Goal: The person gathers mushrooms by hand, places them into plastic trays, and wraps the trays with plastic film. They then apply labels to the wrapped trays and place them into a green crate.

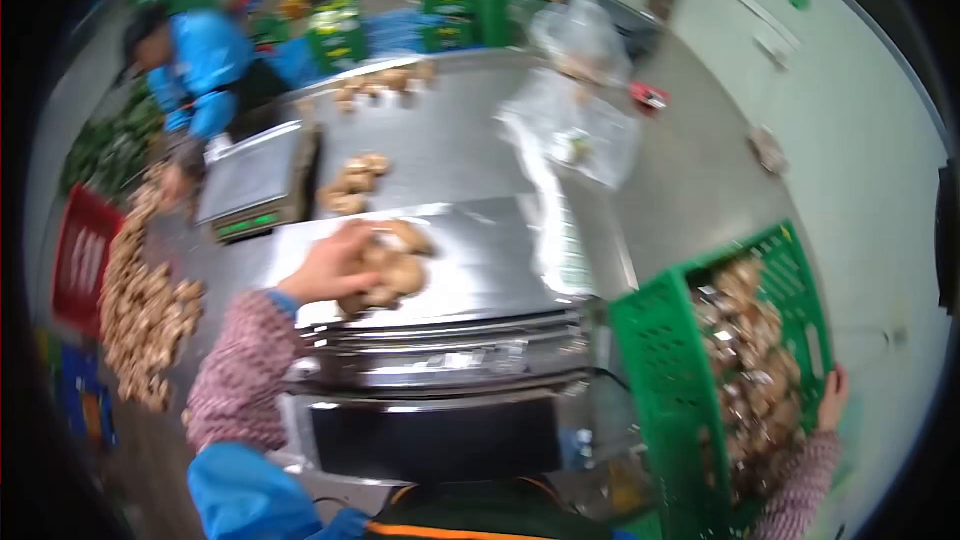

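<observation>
My left hand (335,265) is closed on the left side of a cluster of light brown mushrooms (395,275), which lies on a shiny metal plate (480,250) in front of me. At the lower right, my right hand (833,400) has its fingers over the outer rim of a green crate (665,380). Inside that crate are several shiny packs of brown mushrooms (755,380). Beyond the plate, a smaller group of mushrooms (352,185) sits on the steel table beside a scale (255,180) with green digits.
A loose pile of mushrooms (145,320) and a red crate (82,260) are at the left, where a co-worker in blue (210,60) reaches in. Clear plastic bags (580,120) and more mushrooms (385,83) lie farther back. Below the plate is a dark panel (435,438).
</observation>
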`<state>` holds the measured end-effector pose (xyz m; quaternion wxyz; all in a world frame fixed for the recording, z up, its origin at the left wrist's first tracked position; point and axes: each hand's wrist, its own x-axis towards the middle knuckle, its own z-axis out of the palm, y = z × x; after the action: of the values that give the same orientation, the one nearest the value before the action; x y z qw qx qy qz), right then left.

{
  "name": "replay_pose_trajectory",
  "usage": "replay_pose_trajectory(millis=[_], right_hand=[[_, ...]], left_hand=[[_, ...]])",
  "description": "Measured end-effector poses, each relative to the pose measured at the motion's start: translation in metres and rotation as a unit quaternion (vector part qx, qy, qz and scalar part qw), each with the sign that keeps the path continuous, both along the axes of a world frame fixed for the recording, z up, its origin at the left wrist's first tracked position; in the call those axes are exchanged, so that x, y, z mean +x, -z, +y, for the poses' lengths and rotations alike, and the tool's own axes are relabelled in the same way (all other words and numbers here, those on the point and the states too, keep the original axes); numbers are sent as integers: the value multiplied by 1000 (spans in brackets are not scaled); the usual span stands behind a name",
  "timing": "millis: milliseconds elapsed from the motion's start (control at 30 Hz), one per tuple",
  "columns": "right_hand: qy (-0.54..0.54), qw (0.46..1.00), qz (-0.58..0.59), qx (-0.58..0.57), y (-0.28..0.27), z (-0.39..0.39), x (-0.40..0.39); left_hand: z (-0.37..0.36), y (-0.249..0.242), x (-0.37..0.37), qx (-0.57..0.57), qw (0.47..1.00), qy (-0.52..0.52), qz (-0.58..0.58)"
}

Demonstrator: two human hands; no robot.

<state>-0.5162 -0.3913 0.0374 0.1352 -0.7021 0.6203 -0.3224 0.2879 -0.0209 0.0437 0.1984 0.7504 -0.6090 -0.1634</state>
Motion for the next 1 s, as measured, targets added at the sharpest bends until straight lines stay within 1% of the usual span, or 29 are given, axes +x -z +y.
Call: replay_pose_trajectory(millis=[33,67,100,133,167,200,233,267,300,333,367,400,433,467,500,533,567,633,667,700,733,767,800,833,867,900,933,967,1000], right_hand=[[-73,997,-36,7,-44,25,95],[-141,988,-71,-2,-77,57,184],[-204,975,-89,9,-100,90,258],[-250,957,-132,63,-128,137,336],[-289,921,-207,157,-119,161,383],[-337,932,-99,91,-104,183,423],[-489,867,1,-95,-76,182,464],[-534,828,28,-166,-67,206,505],[-514,836,54,-184,-46,219,534],[-492,852,50,-171,-37,226,547],[-482,865,49,-134,-20,219,545],[-438,892,74,-77,-12,214,529],[-390,915,102,-19,-4,211,513],[-355,919,165,-46,2,216,503],[-315,918,230,-65,7,225,494],[-314,919,232,-59,17,234,493],[-310,914,256,-54,22,244,497],[-318,905,277,-56,33,250,508],[-332,903,268,-47,30,249,509],[-331,903,268,-50,28,246,504],[-359,914,172,74,26,243,495],[-378,901,75,199,24,241,483],[-422,869,3,258,18,244,467],[-340,820,-109,447,7,248,453],[-237,725,-218,609,-4,251,438],[-201,615,-298,702,-9,251,418],[-160,487,-372,774,-9,246,401],[-241,273,-421,831,-5,228,392],[-306,45,-446,840,2,215,384]], left_hand=[[-4,-14,-8,45,999,4,-13],[-7,-5,-7,9,996,49,-71],[-9,1,-5,-1,992,91,-92],[-14,0,-6,10,991,102,-86],[-19,3,-7,10,989,120,-86],[-24,6,-9,27,991,114,-65],[-29,4,-10,48,992,106,-43],[-26,3,-18,19,989,90,-119],[-19,0,-26,-6,979,69,-192],[-7,-5,-35,-60,986,28,-155],[15,-17,-48,-155,977,-24,-144],[46,-25,-56,-205,965,-70,-149],[82,-26,-68,-188,956,-151,-166],[115,-25,-82,-48,936,-246,-246],[136,-16,-90,-19,922,-262,-286],[150,-6,-97,37,931,-274,-239],[152,12,-99,34,921,-287,-260],[140,27,-94,25,929,-299,-217],[135,33,-89,-32,937,-273,-214],[139,35,-86,-35,937,-274,-214],[142,37,-80,-52,953,-295,-45],[146,37,-76,-64,941,-306,129],[163,23,-77,-61,922,-284,256],[181,-2,-83,34,875,-330,352],[201,4,-89,30,813,-334,475],[223,1,-102,-67,691,-294,657],[233,-8,-116,-59,588,-308,746],[240,-19,-120,-27,621,-293,726],[227,-24,-114,-150,583,-117,790]])
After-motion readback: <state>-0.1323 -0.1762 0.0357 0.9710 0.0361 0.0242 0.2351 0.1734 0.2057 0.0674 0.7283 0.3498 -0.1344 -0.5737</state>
